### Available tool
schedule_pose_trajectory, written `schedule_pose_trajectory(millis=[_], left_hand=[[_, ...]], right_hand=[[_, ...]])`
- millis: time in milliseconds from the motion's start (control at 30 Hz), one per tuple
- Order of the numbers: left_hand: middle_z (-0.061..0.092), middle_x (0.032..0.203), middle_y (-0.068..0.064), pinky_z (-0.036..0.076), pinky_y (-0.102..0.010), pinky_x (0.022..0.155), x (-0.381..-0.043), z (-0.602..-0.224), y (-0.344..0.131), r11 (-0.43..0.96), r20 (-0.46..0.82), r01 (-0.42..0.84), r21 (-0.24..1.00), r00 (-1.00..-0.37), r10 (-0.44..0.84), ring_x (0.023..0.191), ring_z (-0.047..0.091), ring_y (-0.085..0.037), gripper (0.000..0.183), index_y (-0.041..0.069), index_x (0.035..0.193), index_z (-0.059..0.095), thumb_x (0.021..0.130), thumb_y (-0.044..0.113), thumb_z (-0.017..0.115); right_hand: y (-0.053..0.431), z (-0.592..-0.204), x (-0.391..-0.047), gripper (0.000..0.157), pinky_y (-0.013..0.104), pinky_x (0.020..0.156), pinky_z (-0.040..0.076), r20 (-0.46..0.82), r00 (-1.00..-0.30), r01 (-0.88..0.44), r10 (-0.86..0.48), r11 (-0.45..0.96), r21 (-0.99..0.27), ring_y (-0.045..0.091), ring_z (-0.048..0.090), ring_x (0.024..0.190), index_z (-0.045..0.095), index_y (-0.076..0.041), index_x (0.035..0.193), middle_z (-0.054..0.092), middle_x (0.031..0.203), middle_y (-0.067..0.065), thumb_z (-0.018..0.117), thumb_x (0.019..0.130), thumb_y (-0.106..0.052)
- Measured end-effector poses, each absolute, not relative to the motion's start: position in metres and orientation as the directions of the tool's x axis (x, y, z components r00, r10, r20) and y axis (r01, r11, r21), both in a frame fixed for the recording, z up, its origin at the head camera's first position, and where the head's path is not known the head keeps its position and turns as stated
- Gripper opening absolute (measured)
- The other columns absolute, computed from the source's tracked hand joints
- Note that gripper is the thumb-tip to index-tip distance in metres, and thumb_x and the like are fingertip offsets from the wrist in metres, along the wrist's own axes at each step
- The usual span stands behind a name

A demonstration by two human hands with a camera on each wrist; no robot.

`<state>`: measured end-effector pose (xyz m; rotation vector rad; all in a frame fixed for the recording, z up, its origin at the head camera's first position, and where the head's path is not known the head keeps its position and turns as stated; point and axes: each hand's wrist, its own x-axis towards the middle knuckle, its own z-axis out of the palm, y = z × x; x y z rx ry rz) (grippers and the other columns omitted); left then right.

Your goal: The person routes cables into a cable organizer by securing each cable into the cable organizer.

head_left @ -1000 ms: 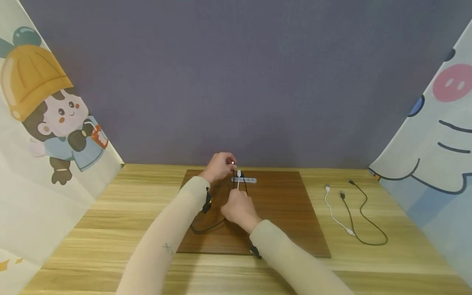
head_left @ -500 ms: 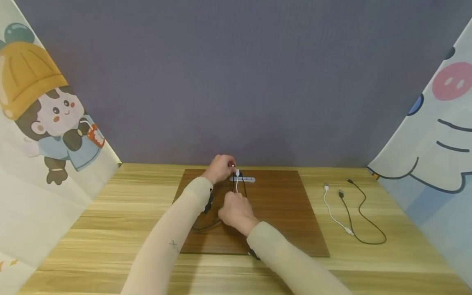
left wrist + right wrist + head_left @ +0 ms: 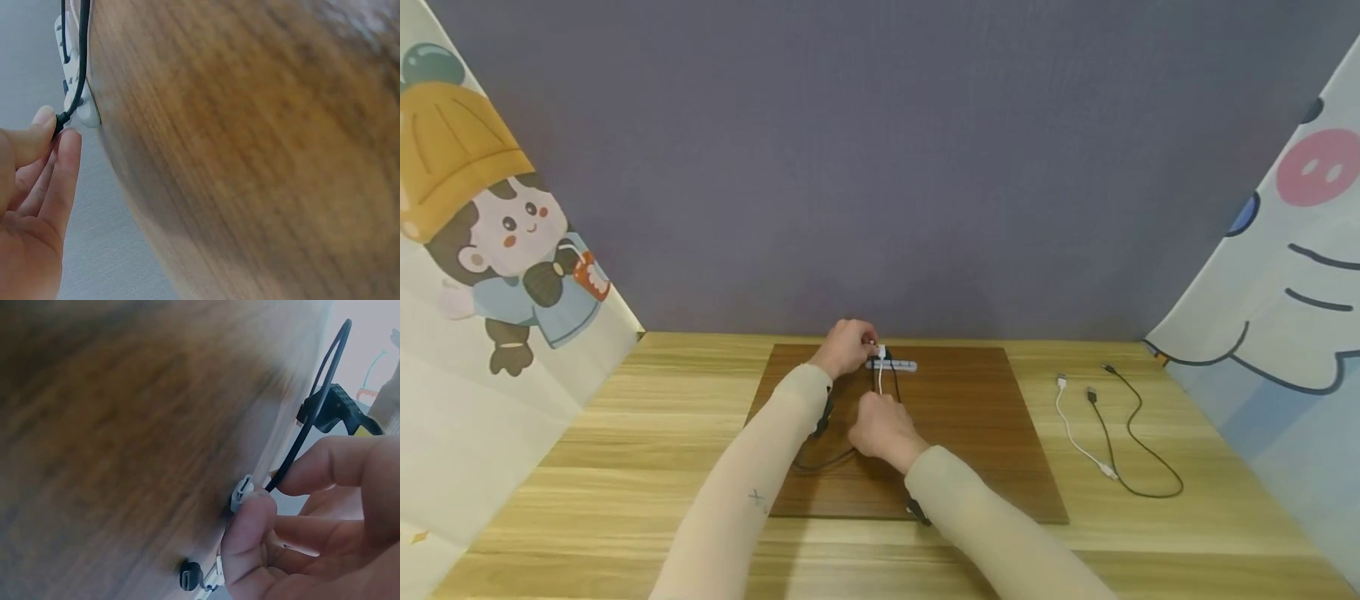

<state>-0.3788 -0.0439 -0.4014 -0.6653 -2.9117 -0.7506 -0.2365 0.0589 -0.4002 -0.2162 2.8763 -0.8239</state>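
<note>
My left hand (image 3: 847, 347) pinches the plug end of a black USB cable (image 3: 83, 50) between thumb and fingers, beside the left end of a pale cable-clip strip (image 3: 904, 366). The strip sits near the far edge of a brown board (image 3: 970, 433). My right hand (image 3: 883, 427) is nearer on the board, pinching the same-looking black cable (image 3: 300, 444) between thumb and index finger. A white cable (image 3: 881, 367) and another black cable (image 3: 896, 385) run from the strip toward that hand. A white connector (image 3: 242, 492) and a black connector (image 3: 190, 575) show beside its fingers.
On the light wooden table (image 3: 625, 433), right of the board, lie a short white cable (image 3: 1074, 442) and a longer black cable (image 3: 1153, 452). A grey panel (image 3: 895, 167) stands behind. Printed cloths flank the table on both sides.
My left hand has come down slightly toward the strip, lowering the black cable's end with it. My right hand stays nearly in place, still gripping the cable. The head view has shifted a little.
</note>
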Motion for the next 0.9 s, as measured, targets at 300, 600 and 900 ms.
schedule_pose_trajectory(millis=[300, 600, 900], left_hand=[[0.07, 0.096, -0.006, 0.053, -0.038, 0.081, -0.379, -0.3997, -0.0411, 0.795, 0.142, 0.422, 0.436, -0.904, 0.403, 0.09, 0.064, -0.023, 0.006, 0.009, 0.1, 0.074, 0.097, 0.014, 0.072], [0.067, 0.094, -0.004, 0.052, -0.039, 0.082, -0.3789, -0.3966, -0.0388, 0.821, 0.099, 0.415, 0.393, -0.906, 0.411, 0.089, 0.063, -0.024, 0.007, 0.009, 0.102, 0.071, 0.098, 0.014, 0.07], [0.069, 0.098, -0.006, 0.05, -0.043, 0.092, -0.3809, -0.3972, -0.0353, 0.84, 0.104, 0.424, 0.339, -0.904, 0.415, 0.098, 0.064, -0.028, 0.007, 0.008, 0.102, 0.069, 0.098, 0.013, 0.069]], right_hand=[[0.0577, -0.3993, -0.2376, 0.022, 0.034, 0.051, 0.046, -0.099, -0.974, -0.128, -0.203, 0.857, -0.498, 0.021, 0.055, 0.059, 0.057, -0.012, 0.063, 0.058, 0.068, 0.007, 0.068, 0.081, -0.006], [0.0573, -0.3973, -0.2412, 0.021, 0.037, 0.059, 0.047, -0.115, -0.969, -0.136, -0.217, 0.862, -0.488, 0.025, 0.054, 0.071, 0.057, -0.01, 0.063, 0.058, 0.074, 0.008, 0.067, 0.081, -0.004], [0.0581, -0.3967, -0.2425, 0.019, 0.036, 0.058, 0.046, -0.119, -0.968, -0.137, -0.22, 0.864, -0.484, 0.024, 0.054, 0.07, 0.057, -0.01, 0.065, 0.058, 0.076, 0.008, 0.066, 0.081, -0.002]])
